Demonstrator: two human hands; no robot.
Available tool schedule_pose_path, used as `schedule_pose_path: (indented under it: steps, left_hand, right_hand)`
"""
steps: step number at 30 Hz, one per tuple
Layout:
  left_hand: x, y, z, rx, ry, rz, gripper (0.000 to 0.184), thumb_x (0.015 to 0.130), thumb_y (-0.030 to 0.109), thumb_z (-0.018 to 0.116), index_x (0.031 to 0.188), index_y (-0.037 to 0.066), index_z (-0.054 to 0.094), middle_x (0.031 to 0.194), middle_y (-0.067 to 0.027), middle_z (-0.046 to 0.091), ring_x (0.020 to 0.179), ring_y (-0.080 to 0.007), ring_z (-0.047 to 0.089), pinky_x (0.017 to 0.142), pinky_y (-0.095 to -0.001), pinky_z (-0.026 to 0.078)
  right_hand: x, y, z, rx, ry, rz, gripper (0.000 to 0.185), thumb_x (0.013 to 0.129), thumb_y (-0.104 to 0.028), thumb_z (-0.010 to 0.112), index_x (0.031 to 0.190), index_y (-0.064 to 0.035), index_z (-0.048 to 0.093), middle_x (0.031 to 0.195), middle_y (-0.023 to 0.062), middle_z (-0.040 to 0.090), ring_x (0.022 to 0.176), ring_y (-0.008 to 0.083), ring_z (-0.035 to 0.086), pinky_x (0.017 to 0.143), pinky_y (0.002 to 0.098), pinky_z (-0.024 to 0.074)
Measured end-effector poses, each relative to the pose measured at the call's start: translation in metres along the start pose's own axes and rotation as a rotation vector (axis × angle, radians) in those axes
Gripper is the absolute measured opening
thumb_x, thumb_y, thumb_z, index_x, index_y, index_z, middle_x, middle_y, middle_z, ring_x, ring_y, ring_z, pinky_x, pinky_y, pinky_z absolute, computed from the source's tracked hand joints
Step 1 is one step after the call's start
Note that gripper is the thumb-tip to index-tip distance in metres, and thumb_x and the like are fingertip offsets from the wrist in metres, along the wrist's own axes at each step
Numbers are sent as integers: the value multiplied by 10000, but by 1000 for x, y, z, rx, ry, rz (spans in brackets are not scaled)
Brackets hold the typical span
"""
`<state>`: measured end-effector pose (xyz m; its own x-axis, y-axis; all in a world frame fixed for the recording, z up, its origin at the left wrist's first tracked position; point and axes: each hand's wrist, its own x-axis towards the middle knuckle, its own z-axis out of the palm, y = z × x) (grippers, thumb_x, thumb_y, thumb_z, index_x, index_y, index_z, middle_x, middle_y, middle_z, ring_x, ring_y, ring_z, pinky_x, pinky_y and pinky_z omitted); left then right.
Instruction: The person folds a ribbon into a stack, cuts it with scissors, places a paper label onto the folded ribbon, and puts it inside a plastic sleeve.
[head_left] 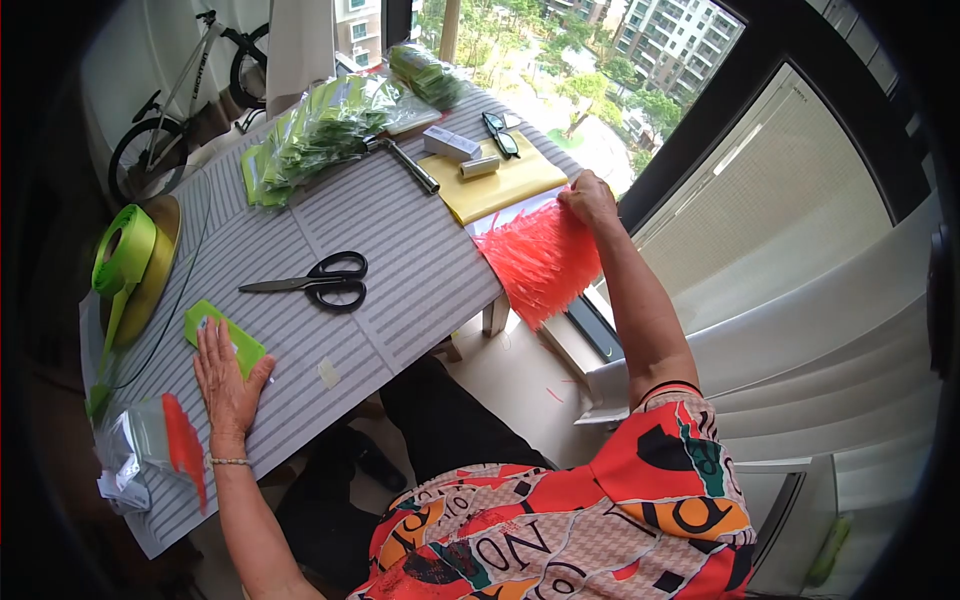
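Note:
My left hand (228, 385) lies flat with fingers spread on a lime-green folded piece (240, 345) at the table's left front. At the table's right edge, my right hand (592, 198) is closed on the upper corner of a bright red-orange fringed sheet (540, 258), which hangs partly over the edge. Beside that sheet is a yellow folder (505, 185) with a small roll (479, 168) and a white box (452, 143) on it. Black-handled scissors (318, 282) rest between my hands, blades pointing left.
Plastic-wrapped green packets (325, 130) are piled at the back of the striped table (400, 255). A metal-handled tool (410, 166), glasses (501, 136), a green ribbon roll (125, 248) and a clear bag with red material (160, 440) also lie there. A bicycle (185, 100) stands behind.

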<state>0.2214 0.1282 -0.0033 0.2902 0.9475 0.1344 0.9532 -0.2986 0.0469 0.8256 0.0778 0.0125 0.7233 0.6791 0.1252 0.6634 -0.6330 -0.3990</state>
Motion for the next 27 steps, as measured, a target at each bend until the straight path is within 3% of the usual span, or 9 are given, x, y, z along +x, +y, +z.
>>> schedule_pose_path:
  steps: [2,5,8,9,13,16,20,24,27]
  left_hand:
    - [0,0,0,4,-4,-1,1008,837,699,529,1534,44,212,1606,-142,188,1495,-330,118,1188,-523,103]
    - [0,0,0,-6,-2,-1,1011,835,705,526,1534,44,214,1606,-143,187,1494,-332,120,1188,-523,104]
    - [0,1,-1,-1,-1,2,1007,837,701,527,1534,45,216,1606,-143,187,1493,-334,122,1187,-523,107]
    - [0,1,-1,1,-2,0,1005,838,701,526,1533,45,216,1606,-144,188,1492,-335,123,1187,-523,107]
    - [0,0,-1,9,-4,1,997,843,697,522,1534,46,217,1606,-143,188,1492,-336,124,1187,-523,107]
    - [0,0,1,4,3,9,994,845,695,522,1535,48,215,1607,-143,186,1492,-337,124,1186,-524,107]
    - [0,1,0,6,3,4,990,847,686,529,1536,49,213,1607,-142,186,1492,-334,124,1186,-523,109]
    - [0,-1,1,10,0,4,993,847,690,524,1535,46,212,1607,-142,186,1492,-335,123,1186,-522,108]
    - [0,0,0,5,-1,8,997,846,694,521,1534,43,212,1607,-142,186,1492,-336,122,1186,-523,107]
  right_hand:
    - [-5,7,-1,98,20,-24,370,782,-293,764,965,7,649,961,224,700,920,360,680,827,412,526]
    - [-2,21,-4,383,-22,45,343,794,-293,775,925,-4,646,823,158,694,766,264,672,716,362,530]
    - [-8,23,-14,580,21,52,256,846,-227,751,906,-19,615,693,35,590,529,89,496,442,263,396]
    - [-12,21,-20,615,41,49,203,861,-181,730,899,-10,626,688,29,589,519,71,485,425,240,370]
    - [-22,15,-36,740,78,-53,90,875,-86,685,908,-6,662,697,22,608,532,62,491,443,231,382]
    - [-18,11,-31,788,29,-78,91,826,-47,712,885,10,672,740,52,665,615,89,574,550,236,468]
    - [-3,11,-7,757,-37,-101,93,826,-26,700,911,3,675,752,57,673,589,77,566,524,231,459]
    - [14,30,17,472,46,-141,192,793,-110,748,939,-7,680,812,102,696,735,191,657,682,305,531]
    - [19,31,14,453,-59,-45,257,763,-153,767,964,-15,686,869,126,708,838,230,678,767,327,534]
